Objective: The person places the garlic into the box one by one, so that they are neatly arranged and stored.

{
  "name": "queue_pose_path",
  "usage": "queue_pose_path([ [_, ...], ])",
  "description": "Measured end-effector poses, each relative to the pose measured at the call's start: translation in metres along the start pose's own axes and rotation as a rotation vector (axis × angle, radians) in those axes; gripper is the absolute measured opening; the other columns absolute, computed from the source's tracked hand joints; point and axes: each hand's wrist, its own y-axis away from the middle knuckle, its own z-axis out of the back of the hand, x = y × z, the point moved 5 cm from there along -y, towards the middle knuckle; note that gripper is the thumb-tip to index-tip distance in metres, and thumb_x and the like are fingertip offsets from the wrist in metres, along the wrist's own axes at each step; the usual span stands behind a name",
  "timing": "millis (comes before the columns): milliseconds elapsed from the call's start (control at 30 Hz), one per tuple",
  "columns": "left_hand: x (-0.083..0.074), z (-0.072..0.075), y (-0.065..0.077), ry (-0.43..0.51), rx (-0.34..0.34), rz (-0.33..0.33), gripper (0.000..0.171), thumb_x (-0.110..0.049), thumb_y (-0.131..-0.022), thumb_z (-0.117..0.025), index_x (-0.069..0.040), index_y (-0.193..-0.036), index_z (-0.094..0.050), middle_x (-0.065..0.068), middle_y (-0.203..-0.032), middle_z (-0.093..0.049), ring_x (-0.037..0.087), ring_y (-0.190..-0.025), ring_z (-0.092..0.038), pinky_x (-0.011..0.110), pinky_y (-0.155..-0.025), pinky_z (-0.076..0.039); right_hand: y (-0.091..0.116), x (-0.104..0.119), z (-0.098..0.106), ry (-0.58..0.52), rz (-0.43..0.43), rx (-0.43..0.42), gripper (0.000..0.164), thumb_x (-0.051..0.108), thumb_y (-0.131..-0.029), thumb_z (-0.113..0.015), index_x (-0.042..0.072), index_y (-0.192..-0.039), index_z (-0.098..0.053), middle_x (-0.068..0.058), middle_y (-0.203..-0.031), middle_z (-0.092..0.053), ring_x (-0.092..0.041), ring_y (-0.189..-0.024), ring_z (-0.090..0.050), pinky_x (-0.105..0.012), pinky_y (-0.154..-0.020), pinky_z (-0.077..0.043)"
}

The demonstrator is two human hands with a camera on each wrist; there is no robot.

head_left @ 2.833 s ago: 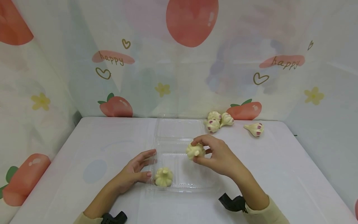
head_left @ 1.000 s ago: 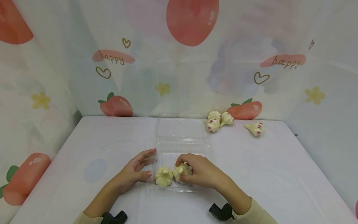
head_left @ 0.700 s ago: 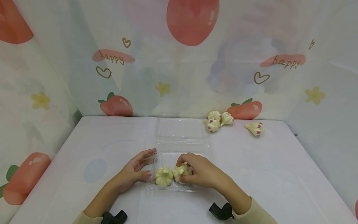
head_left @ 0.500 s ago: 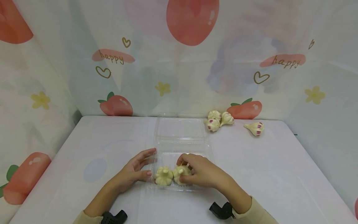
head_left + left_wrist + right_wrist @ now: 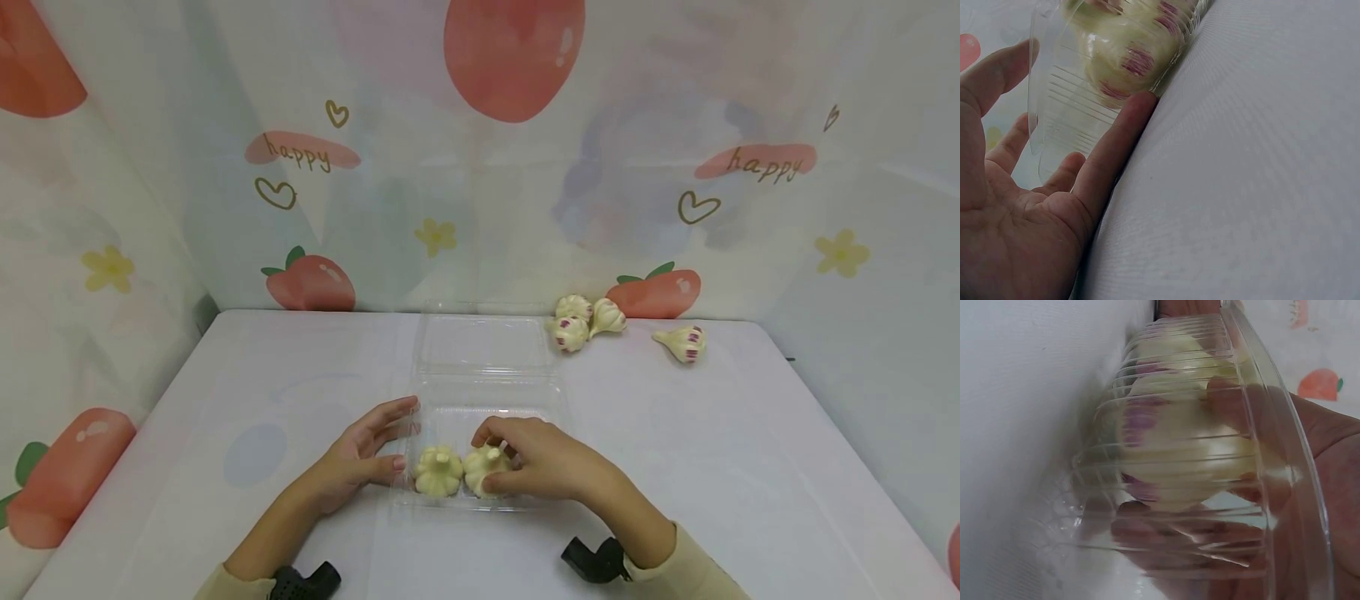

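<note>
A clear plastic clamshell box lies with its lid laid back, away from me. Two garlic bulbs stand stem up in its near part. Fingers and thumb of my right hand curl round the right garlic bulb, which sits beside the left garlic bulb. Through the ribbed wall in the right wrist view, the held bulb shows purple patches at its base. My left hand is spread along the box's left side; in the left wrist view its fingertips touch the clear wall.
Beyond the box to the right, three garlic bulbs cluster against the lid's right edge. Another garlic bulb lies apart, farther right. A printed cloth backdrop rises behind the white table.
My right hand has brought its garlic bulb down and left into the box, beside the other bulb. Lately that bulb has turned slightly, its stem now upright. My left hand has stayed in place.
</note>
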Motion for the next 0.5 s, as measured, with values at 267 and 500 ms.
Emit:
queue_pose_path([
  [267, 0.000, 0.000, 0.001, 0.002, 0.006, -0.004, 0.075, -0.001, -0.093, -0.063, -0.010, -0.157, -0.025, 0.013, -0.164, -0.017, 0.042, -0.148, -0.020, 0.042, -0.090, -0.055, 0.004, 0.002, 0.005, -0.021, -0.011, 0.014, 0.049, 0.034, -0.087, -0.078, 0.018, -0.130, -0.060, 0.004, -0.124, -0.065, -0.014, -0.104, -0.064, -0.032, -0.083, -0.053],
  [500, 0.001, 0.000, 0.001, 0.002, 0.007, -0.008, 0.075, 0.000, -0.093, -0.063, -0.010, -0.157, -0.025, 0.012, -0.164, -0.018, 0.042, -0.148, -0.020, 0.043, -0.090, -0.055, 0.012, 0.006, 0.017, -0.062, -0.028, -0.024, 0.047, 0.031, -0.088, -0.076, 0.020, -0.131, -0.059, 0.000, -0.131, -0.063, -0.025, -0.114, -0.062, -0.043, -0.088, -0.054],
])
